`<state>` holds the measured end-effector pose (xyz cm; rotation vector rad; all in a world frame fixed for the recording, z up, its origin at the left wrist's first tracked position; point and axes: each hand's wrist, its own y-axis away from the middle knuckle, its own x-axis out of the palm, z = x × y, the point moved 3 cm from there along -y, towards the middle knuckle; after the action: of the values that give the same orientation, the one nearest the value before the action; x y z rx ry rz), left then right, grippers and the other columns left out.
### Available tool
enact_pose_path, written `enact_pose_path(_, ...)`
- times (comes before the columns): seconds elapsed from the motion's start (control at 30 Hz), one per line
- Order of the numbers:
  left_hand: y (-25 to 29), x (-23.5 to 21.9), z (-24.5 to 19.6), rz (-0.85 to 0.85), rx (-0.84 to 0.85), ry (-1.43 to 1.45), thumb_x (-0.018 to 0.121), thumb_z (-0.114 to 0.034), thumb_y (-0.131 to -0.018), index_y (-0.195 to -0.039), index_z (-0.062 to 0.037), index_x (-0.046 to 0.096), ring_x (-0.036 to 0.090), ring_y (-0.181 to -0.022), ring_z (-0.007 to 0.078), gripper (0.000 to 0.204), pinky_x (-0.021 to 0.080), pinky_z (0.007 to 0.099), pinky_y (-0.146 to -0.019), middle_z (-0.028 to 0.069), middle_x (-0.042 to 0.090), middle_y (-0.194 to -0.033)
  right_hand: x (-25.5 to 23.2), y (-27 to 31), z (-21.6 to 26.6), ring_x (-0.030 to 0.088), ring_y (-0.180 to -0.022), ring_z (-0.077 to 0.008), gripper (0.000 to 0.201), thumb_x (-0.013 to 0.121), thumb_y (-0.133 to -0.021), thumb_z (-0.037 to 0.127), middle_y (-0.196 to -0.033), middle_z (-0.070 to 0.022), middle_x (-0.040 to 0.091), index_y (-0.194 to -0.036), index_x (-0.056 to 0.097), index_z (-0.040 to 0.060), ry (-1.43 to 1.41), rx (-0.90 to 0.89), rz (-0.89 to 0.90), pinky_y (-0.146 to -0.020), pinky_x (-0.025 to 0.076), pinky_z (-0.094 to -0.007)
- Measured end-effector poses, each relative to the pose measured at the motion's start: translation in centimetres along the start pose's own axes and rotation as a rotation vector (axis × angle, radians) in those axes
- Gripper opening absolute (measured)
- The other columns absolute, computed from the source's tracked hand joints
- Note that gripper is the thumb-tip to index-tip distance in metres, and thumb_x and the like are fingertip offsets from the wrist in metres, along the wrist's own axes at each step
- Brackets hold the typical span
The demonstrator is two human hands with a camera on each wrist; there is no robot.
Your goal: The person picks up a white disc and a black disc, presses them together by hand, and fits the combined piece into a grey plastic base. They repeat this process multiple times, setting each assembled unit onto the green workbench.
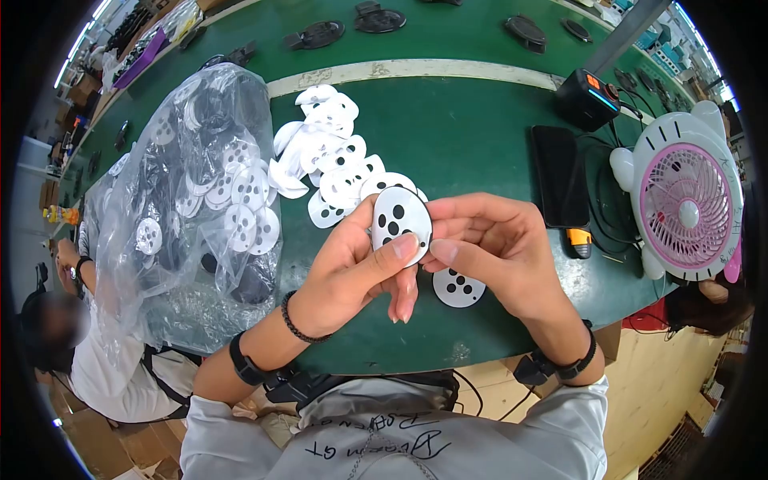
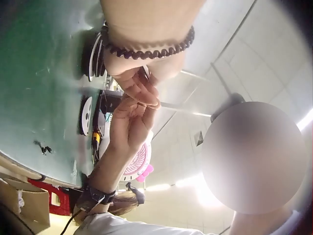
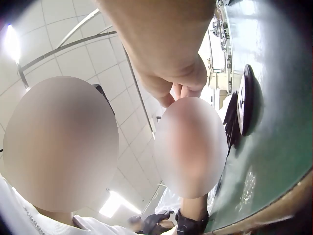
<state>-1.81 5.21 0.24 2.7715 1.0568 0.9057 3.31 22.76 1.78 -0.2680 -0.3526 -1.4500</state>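
1. Both hands pinched one white oval disc (image 1: 400, 220) with black dots, held above the green table (image 1: 448, 136) near its front edge.
2. Left hand (image 1: 352, 272): thumb pressed along the disc's lower face, fingers curled behind it, clamped on the disc.
3. Right hand (image 1: 500, 244): thumb tip met the disc's lower right edge, fingers curled over its right rim, also gripping.
4. Disc's dotted face pointed up toward the head camera; long axis ran roughly away from the person, tilted slightly left at the top.
5. A second dotted disc (image 1: 458, 288) lay flat on the table just below the hands.
6. A loose spread of like discs (image 1: 328, 152) lay beyond the hands; a clear plastic bag (image 1: 192, 200) of more sat to the left.
7. To the right: a black phone (image 1: 560, 176) and a pink-and-white desk fan (image 1: 684, 204).
8. Wrist views showed little of the grip; the lying disc (image 3: 244, 100) appeared edge-on from the right wrist.
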Motion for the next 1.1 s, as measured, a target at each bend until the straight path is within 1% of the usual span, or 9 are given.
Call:
enact_pose_path(0.4,0.1,0.1,-0.1,0.072,-0.021,0.035,0.053,-0.024,-0.105,-0.136,-0.0026,0.037,0.06,-0.053,0.0153,0.041,0.05,0.0276,-0.047,0.0037,0.057,-0.077,0.0,0.4,0.3,0.073,-0.094,-0.0186,0.031,0.067,-0.092,-0.006,-0.102,-0.016,0.074,-0.122,0.063,-0.0104,-0.017,0.037,-0.019,-0.085,0.061,-0.0316)
enact_pose_path(0.47,0.2,-0.2,0.0,0.178,-0.079,0.09,0.054,-0.029,-0.106,-0.144,-0.0023,0.035,0.064,-0.058,0.0189,0.05,0.05,0.0281,-0.05,0.0062,0.062,-0.077,0.1,0.4,0.3,0.073,-0.093,-0.0185,0.03,0.067,-0.092,-0.007,-0.102,-0.0159,0.074,-0.122,0.063,-0.0103,-0.017,0.038,-0.023,-0.084,0.061,-0.0318)
enact_pose_path(0.57,0.4,-0.3,0.3,0.311,-0.128,0.241,0.052,-0.029,-0.107,-0.149,-0.0035,0.034,0.064,-0.06,0.0193,0.053,0.05,0.0285,-0.052,0.0069,0.062,-0.083,0.2,0.4,0.2,0.073,-0.092,-0.0179,0.03,0.067,-0.092,-0.007,-0.101,-0.0156,0.074,-0.122,0.063,-0.0102,-0.053,0.001,0.02,-0.083,0.061,-0.0314)
enact_pose_path(0.7,0.3,0.0,0.6,0.39,-0.096,0.279,0.055,-0.03,-0.105,-0.146,-0.0038,0.038,0.066,-0.07,0.0186,0.051,0.052,0.0283,-0.058,0.0077,0.062,-0.089,0.4,0.5,0.4,0.072,-0.092,-0.0158,0.032,0.067,-0.092,-0.006,-0.1,-0.0147,0.075,-0.123,0.062,-0.0099,-0.109,-0.007,0.076,-0.083,0.059,-0.0288)
enact_pose_path(0.77,0.0,-0.2,0.0,0.136,0.086,-0.001,0.064,-0.024,-0.101,-0.143,-0.0044,0.042,0.066,-0.085,0.0169,0.051,0.055,0.0291,-0.07,0.0076,0.063,-0.097,0.5,0.5,0.5,0.072,-0.092,-0.0151,0.033,0.067,-0.092,-0.006,-0.1,-0.0142,0.075,-0.124,0.061,-0.0095,-0.145,-0.02,0.084,-0.083,0.059,-0.0279)
enact_pose_path(0.8,0.0,0.0,-0.3,0.136,0.086,-0.001,0.064,-0.024,-0.101,-0.143,-0.0044,0.042,0.066,-0.085,0.0169,0.051,0.055,0.0291,-0.07,0.0076,0.063,-0.097,0.3,0.5,0.4,0.072,-0.093,-0.015,0.033,0.067,-0.092,-0.006,-0.101,-0.0143,0.075,-0.125,0.06,-0.0092,-0.079,-0.015,0.038,-0.082,0.059,-0.0277)
enact_pose_path(0.87,-0.2,-0.2,-1.4,-0.032,0.23,-0.191,0.073,-0.021,-0.092,-0.144,-0.0003,0.035,0.064,-0.097,0.0159,0.068,0.053,0.0328,-0.087,0.0101,0.061,-0.114,0.1,0.5,0.2,0.071,-0.094,-0.0148,0.034,0.067,-0.093,-0.005,-0.102,-0.0143,0.075,-0.125,0.06,-0.0088,-0.015,-0.011,-0.008,-0.082,0.059,-0.0275)
enact_pose_path(0.9,-0.1,-0.7,-1.9,0.001,0.179,-0.207,0.072,-0.01,-0.091,-0.142,-0.0013,0.038,0.065,-0.099,0.0161,0.062,0.052,0.0316,-0.092,0.0097,0.062,-0.113,0.1,0.5,0.2,0.071,-0.094,-0.0149,0.032,0.067,-0.093,-0.005,-0.103,-0.0146,0.074,-0.124,0.061,-0.0087,0.013,-0.012,-0.03,-0.082,0.059,-0.0274)
enact_pose_path(1.1,0.3,-1.2,-2.0,-0.081,0.13,-0.237,0.07,-0.006,-0.094,-0.14,-0.0025,0.041,0.069,-0.095,0.0158,0.054,0.058,0.0262,-0.076,0.0134,0.067,-0.113,0.0,0.1,-0.1,0.071,-0.096,-0.0165,0.029,0.065,-0.095,-0.004,-0.106,-0.0156,0.074,-0.124,0.063,-0.0083,0.027,-0.058,-0.037,-0.085,0.059,-0.0288)
